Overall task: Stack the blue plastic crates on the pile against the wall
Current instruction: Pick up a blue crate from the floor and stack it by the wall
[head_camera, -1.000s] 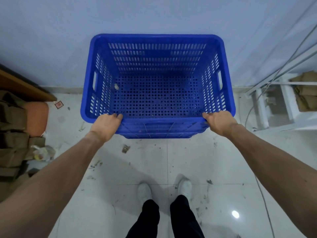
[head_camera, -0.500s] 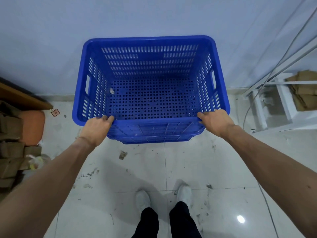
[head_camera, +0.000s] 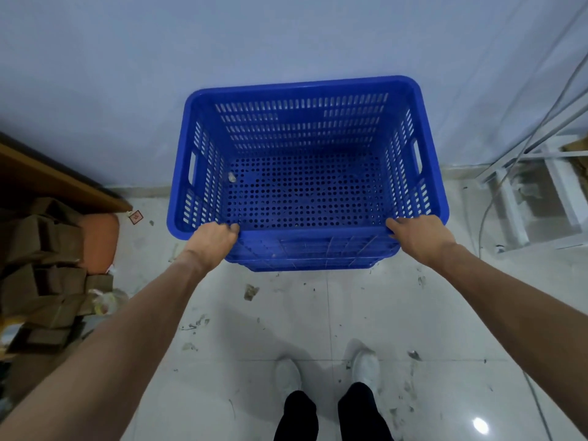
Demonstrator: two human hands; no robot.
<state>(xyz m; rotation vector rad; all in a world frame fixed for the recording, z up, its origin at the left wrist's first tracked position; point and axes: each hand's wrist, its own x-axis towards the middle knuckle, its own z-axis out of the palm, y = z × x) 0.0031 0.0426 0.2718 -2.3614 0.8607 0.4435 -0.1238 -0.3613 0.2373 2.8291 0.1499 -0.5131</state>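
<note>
A blue plastic crate (head_camera: 305, 122) with slotted walls and a perforated floor sits nested on top of a pile of blue crates (head_camera: 311, 261) against the pale wall; only the lower crates' near rims show beneath it. My left hand (head_camera: 211, 241) grips the near rim at its left corner. My right hand (head_camera: 420, 237) grips the same rim at its right corner. A small scrap lies inside the crate by its left wall.
Folded cardboard (head_camera: 41, 275) and an orange stool (head_camera: 98, 243) crowd the left, under a wooden tabletop edge (head_camera: 60, 179). A white metal frame (head_camera: 541, 192) with cables stands at the right. My feet (head_camera: 327, 374) stand on the littered white tile floor.
The crate has shifted a little to the right in view and sits slightly lower; both hands keep their grip on its near rim.
</note>
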